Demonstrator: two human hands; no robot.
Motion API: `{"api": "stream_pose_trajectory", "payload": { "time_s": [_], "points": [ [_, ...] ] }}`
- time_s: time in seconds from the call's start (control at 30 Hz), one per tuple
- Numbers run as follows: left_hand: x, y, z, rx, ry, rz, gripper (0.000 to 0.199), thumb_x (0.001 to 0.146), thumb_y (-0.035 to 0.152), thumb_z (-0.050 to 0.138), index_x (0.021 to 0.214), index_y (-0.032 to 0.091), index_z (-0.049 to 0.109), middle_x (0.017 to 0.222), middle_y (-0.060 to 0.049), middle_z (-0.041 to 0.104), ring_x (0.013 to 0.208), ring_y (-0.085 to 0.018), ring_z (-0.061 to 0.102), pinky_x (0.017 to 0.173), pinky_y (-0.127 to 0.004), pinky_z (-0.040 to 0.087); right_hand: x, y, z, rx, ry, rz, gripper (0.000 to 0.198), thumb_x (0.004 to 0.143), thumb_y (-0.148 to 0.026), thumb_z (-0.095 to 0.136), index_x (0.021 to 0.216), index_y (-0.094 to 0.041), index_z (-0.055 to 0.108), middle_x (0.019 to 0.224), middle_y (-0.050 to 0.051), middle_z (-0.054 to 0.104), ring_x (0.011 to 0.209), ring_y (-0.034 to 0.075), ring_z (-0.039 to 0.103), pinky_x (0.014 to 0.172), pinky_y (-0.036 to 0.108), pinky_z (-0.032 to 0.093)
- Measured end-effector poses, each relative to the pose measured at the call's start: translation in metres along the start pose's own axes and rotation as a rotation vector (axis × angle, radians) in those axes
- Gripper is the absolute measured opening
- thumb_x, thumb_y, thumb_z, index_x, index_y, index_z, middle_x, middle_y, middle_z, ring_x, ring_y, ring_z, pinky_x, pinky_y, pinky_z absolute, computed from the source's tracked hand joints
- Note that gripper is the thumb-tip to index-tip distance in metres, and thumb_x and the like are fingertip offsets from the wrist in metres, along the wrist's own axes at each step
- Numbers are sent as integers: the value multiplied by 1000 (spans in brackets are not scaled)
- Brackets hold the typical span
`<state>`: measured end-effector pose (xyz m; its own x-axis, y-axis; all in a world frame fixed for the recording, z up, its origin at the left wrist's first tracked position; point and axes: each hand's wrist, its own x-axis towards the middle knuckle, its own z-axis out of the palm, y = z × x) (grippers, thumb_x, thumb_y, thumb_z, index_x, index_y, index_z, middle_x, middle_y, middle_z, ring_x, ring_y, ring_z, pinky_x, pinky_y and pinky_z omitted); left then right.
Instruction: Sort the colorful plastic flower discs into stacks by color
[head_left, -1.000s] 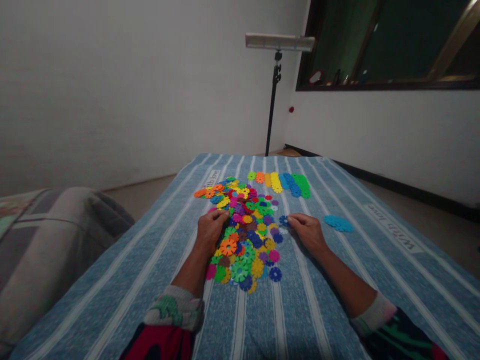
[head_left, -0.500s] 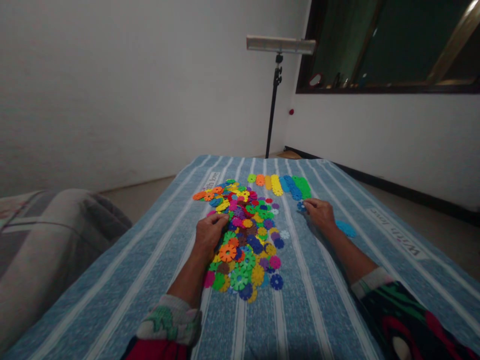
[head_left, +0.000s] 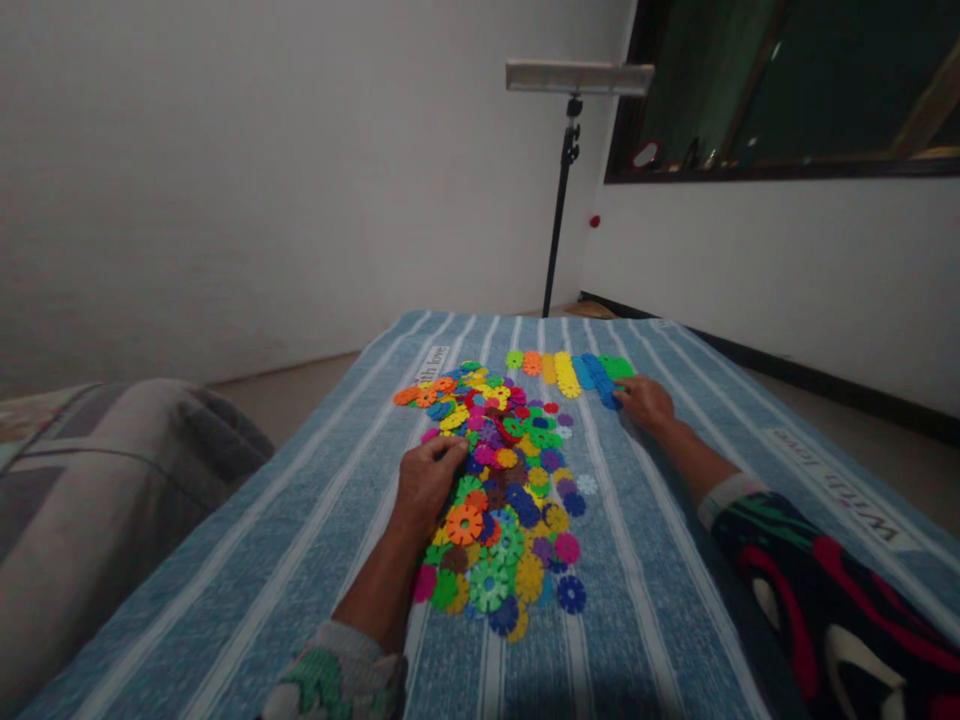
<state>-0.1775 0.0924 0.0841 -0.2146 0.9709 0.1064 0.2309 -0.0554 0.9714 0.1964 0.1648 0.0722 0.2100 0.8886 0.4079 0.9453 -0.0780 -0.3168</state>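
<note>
Many flower-shaped plastic discs lie in a mixed heap (head_left: 499, 490) on the striped blue cloth. At the heap's left edge is my left hand (head_left: 431, 480), thumb and forefinger pinched together; what they hold, if anything, is hidden. My right hand (head_left: 646, 402) pinches a dark blue flower-shaped disc (head_left: 611, 401) at the near end of a blue row. Beside it are overlapping rows sorted by colour: a green row (head_left: 616, 367), a yellow row (head_left: 568, 376) and an orange disc (head_left: 532, 363), among others.
A bed-like surface under the striped cloth (head_left: 247, 600) carries everything. Grey fabric (head_left: 150, 490) bulges at the left. Behind the far edge stands a lamp (head_left: 577, 78) on a black pole, near the wall and a dark window (head_left: 795, 90).
My right hand has moved away from me, bringing the blue disc to the end of the blue row. My left hand stays at the heap's edge. The view has shifted slightly.
</note>
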Motion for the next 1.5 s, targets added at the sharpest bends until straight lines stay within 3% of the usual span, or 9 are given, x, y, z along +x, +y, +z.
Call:
{"api": "stream_pose_trajectory", "payload": {
  "time_s": [0.1,0.27,0.43,0.6,0.87,1.5],
  "points": [
    [0,0,0,14,-3,16,25,62,42,71,75,22,80,84,-3,78,84,-24,68,77,-32,50,-3,14,-3,2,68,78,40,89,-29,52,119,-15,74,112,15,71,104,28,65,88,37,49],
    [1,-1,-1,17,-22,8,27,62,43,71,76,22,80,85,-4,78,86,-25,68,77,-34,50,-18,39,-2,37,134,277,42,87,-28,48,116,-13,74,113,15,71,106,27,64,91,37,48],
    [5,-3,-2,54,-9,6,28,62,45,72,77,23,80,88,-4,78,88,-27,68,79,-35,51,-26,34,4,51,114,198,38,88,-28,49,112,-15,76,111,13,71,104,24,63,91,33,47],
    [5,1,-3,58,-7,-3,27,61,45,73,76,24,80,87,-3,78,88,-27,69,79,-35,52,-24,6,4,-43,37,109,36,92,-32,53,116,-14,73,115,15,69,109,26,61,92,33,44],
    [1,8,-2,79,4,-58,29,60,45,71,77,23,80,91,-3,79,94,-27,69,86,-34,51,-24,-29,10,-197,-86,83,40,93,-47,57,113,-14,68,119,17,64,116,29,55,93,38,40],
    [3,5,-3,73,-9,-28,30,60,44,70,78,23,80,92,-3,79,92,-27,70,87,-35,51,-20,-26,22,-169,11,67,37,92,-41,58,117,-14,62,121,17,63,116,30,52,92,38,38]
  ]
}}
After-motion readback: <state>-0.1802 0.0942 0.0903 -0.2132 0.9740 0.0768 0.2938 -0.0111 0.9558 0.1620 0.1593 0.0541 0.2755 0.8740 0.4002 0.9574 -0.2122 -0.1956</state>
